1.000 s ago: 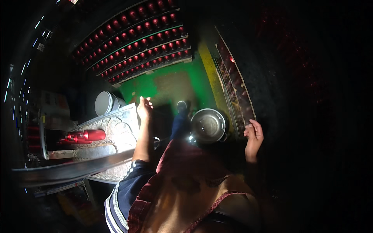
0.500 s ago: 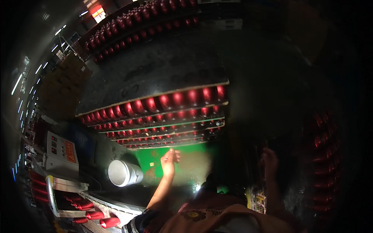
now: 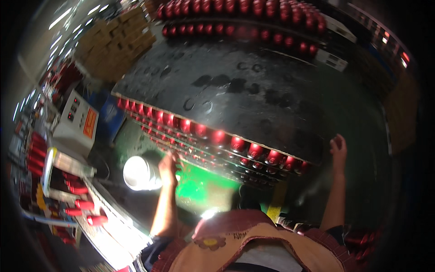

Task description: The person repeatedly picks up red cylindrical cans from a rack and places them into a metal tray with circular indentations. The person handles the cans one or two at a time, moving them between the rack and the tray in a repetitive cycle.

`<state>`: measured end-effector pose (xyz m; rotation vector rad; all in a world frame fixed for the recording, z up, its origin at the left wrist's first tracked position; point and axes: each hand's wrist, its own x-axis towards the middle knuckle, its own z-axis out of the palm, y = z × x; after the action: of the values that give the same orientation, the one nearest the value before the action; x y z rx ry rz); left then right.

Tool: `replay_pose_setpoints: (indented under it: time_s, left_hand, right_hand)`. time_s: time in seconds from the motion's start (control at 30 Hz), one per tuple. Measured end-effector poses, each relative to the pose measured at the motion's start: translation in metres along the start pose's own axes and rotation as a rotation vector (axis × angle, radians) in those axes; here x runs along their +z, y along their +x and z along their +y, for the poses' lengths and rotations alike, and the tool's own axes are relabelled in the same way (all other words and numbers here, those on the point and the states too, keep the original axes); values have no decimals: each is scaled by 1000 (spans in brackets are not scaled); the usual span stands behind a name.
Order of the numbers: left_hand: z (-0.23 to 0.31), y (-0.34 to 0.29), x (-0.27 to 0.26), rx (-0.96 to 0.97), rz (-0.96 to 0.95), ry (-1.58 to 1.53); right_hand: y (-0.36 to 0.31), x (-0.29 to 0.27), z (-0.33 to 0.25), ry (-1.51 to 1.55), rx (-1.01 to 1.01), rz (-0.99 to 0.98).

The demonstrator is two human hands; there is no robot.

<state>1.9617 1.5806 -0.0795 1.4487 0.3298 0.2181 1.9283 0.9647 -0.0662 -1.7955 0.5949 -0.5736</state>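
My left hand hangs over the floor between a white bucket and a layered stack of shiny red bottles. Its fingers are loosely bent and apart, and nothing shows in them. Out to the right, my right hand is raised beside the stack's right end, fingers half curled and apart, holding nothing visible. A dark sheet with ring-shaped marks covers the top layer of bottles. Neither hand appears to touch the stack.
At left, red bottles lie along a conveyor with a metal guard rail. Beyond it stands a grey control box. Another stack of red bottles is at the back, with cardboard boxes to its left.
My view has turned, so the stack now slants down toward the right. My right hand appears higher and farther right; my left hand appears farther left, nearer the bucket.
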Motion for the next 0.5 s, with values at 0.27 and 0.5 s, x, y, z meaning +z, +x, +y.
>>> replay_pose_setpoints:
  time_s: [0.27,0.5]
  left_hand:
    - [37,192,6,-237,85,-160]
    - [39,254,-5,-233,12,-117]
  right_hand:
    - [206,74,53,-109,312,-286]
    - [204,87,34,71,366,-243]
